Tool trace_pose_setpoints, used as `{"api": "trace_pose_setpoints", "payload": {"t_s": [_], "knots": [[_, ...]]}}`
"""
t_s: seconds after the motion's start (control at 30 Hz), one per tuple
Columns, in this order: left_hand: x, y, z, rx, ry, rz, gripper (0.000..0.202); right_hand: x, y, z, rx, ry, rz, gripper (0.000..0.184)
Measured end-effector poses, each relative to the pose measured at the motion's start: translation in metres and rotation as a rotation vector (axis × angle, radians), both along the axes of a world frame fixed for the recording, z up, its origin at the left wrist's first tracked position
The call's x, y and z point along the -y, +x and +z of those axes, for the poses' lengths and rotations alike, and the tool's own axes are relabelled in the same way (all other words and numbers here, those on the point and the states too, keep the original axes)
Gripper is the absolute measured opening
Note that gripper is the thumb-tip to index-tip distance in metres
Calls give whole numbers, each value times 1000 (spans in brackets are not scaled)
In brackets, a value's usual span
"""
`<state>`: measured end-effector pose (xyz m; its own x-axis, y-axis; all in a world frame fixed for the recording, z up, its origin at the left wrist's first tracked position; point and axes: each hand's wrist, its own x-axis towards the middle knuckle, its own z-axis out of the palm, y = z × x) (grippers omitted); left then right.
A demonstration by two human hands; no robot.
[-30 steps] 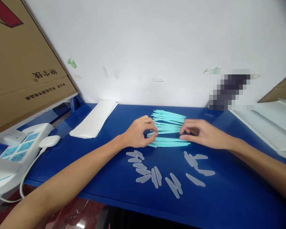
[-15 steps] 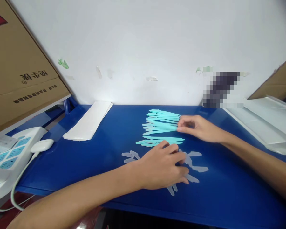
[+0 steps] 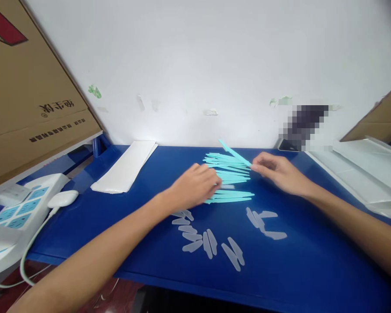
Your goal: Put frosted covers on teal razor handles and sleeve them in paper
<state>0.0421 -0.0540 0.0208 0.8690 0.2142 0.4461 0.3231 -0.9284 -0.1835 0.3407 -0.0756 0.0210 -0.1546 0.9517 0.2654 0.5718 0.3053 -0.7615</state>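
Between thumb and fingertips, my right hand (image 3: 278, 171) pinches the end of a turquoise eyebrow razor (image 3: 235, 154), which tilts up to the left above the others. My left hand (image 3: 197, 184) is over the left part of the turquoise razors (image 3: 231, 196), its fingers closed. A translucent blade cap (image 3: 227, 187) sticks out from those fingertips, and the fingers hide the rest of it. Nearer me, several loose translucent caps (image 3: 192, 237) lie scattered on the blue table (image 3: 143, 234), with a smaller group of caps (image 3: 263, 224) to the right.
A folded white sheet (image 3: 125, 167) lies at the left. Beyond it are a power strip (image 3: 22, 208) with a white plug (image 3: 63, 199) and a large cardboard box (image 3: 35, 95). Clear plastic sheets (image 3: 361, 174) lie at the right. A white wall (image 3: 182, 65) stands behind the table.
My right hand has lifted one razor off the row and tilted it. My left hand has moved from the caps up and left to the razors, with a cap in its fingers.
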Motion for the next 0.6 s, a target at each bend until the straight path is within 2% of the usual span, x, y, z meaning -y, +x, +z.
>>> {"api": "trace_pose_setpoints", "payload": {"t_s": [0.13,0.2,0.3,0.43,0.6], "knots": [[-38,-28,-4,44,-194,211,25,5,-2,-5,50,-74,81,44],[-47,-35,-8,54,-281,251,26,6,-1,-7,100,-91,104,42],[-49,-35,-13,66,-342,257,26,6,1,-7,199,-76,120,42],[-45,-30,-14,54,-301,259,24,5,3,-6,266,-46,151,41],[-45,-28,-14,12,-180,301,25,6,3,-5,236,-85,170,40]]}}
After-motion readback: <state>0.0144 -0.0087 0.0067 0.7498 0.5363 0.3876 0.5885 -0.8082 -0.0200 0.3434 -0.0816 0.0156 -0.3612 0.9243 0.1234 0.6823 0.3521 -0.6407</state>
